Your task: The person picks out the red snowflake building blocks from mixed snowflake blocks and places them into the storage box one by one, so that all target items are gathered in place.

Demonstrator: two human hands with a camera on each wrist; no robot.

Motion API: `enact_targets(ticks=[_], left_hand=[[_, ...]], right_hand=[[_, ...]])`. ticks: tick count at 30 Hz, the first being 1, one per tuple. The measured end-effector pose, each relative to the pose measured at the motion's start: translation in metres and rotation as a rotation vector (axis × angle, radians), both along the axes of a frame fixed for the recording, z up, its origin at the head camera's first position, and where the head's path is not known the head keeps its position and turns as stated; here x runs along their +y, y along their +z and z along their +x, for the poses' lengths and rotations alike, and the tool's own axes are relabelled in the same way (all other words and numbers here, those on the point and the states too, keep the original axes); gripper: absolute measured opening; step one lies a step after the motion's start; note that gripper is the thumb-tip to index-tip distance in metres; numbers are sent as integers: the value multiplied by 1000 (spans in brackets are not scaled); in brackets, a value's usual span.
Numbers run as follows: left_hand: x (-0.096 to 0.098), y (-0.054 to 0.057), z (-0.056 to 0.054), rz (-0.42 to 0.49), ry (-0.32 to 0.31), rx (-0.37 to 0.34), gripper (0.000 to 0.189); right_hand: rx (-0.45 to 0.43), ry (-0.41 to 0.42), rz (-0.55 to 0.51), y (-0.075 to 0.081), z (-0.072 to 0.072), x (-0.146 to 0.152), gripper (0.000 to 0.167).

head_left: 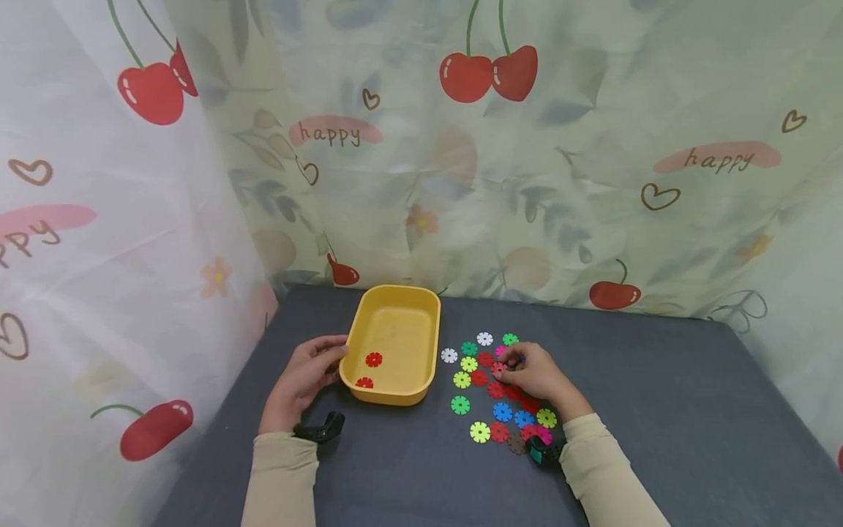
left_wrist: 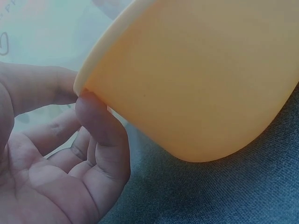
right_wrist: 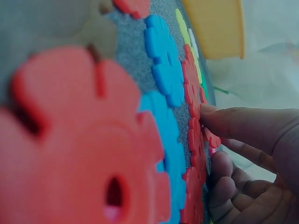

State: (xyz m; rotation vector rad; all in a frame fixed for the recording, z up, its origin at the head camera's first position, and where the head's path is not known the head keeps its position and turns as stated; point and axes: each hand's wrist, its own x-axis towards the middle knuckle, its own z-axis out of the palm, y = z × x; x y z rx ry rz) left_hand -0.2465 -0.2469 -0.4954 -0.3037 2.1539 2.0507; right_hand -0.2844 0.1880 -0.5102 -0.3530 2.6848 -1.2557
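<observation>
Notched discs (head_left: 503, 407) lie in and right of the yellow tray (head_left: 390, 397), head view, lower centre; left wrist, I find the left hand (left_wrist: 56, 179) pinching its rim (left_wrist: 105, 44), frame left; right wrist, right hand (right_wrist: 278, 144) pinching a red disc (right_wrist: 212, 138), centre-right

The right wrist view blurs the nearest red disc (right_wrist: 86, 140) (its lower edge cut off).
</observation>
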Motion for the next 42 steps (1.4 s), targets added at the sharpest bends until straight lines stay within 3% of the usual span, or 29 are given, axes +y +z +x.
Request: enact_targets(ticks=[11, 17, 26, 42], left_hand=[[-1, 2, -1, -7, -7, -1, 46], [-2, 2, -1, -9, -4, -1, 45], [-1, 1, 2, -18, -1, -2, 45], [0, 0, 0, -15, 7, 5, 44]], right_hand=[[36, 35, -53, 0, 1, -3, 13], [74, 36, -197, 5, 3, -16, 16], [13, 68, -383, 24, 8, -51, 18], [-1, 154, -405, 50, 4, -100, 18]])
